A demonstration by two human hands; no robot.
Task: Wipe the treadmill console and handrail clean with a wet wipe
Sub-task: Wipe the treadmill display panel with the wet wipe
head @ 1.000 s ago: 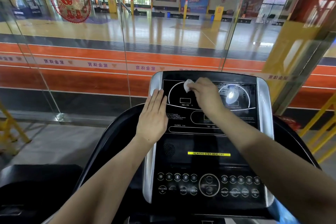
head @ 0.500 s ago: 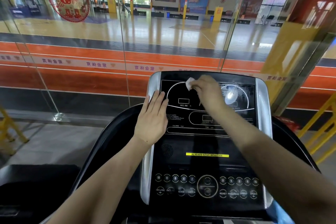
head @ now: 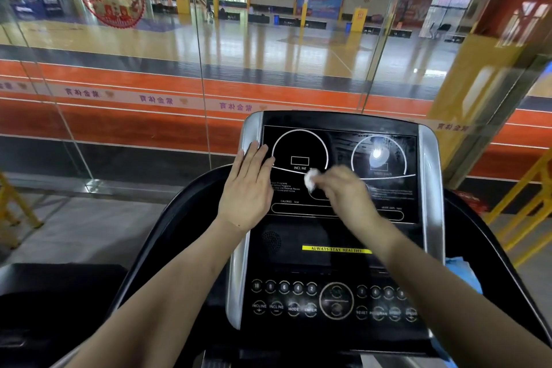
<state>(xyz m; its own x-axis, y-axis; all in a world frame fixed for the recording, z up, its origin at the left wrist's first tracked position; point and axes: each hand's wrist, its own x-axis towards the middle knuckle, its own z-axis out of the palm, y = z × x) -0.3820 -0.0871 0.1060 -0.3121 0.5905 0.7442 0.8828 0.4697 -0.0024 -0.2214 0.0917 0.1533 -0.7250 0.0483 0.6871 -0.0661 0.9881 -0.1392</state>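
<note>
The black treadmill console [head: 340, 236] with silver side trim fills the lower middle of the head view. My right hand [head: 346, 191], blurred by motion, holds a crumpled white wet wipe [head: 310, 181] against the display just below the left dial. My left hand [head: 248, 185] lies flat, fingers straight, on the console's left edge over the silver trim. The black curved handrail [head: 167, 224] arcs out from behind the console on both sides. Wet streaks show around the right dial.
A glass wall [head: 197, 69] stands directly behind the console, with a sports hall beyond it. Yellow metal railings [head: 525, 203] stand at the right and far left. Something blue [head: 466, 275] lies by the console's right side. A row of round buttons [head: 328, 299] sits low on the console.
My right hand has swept the wipe down from the top of the left dial to just below it. My left hand has stayed flat on the console's left edge.
</note>
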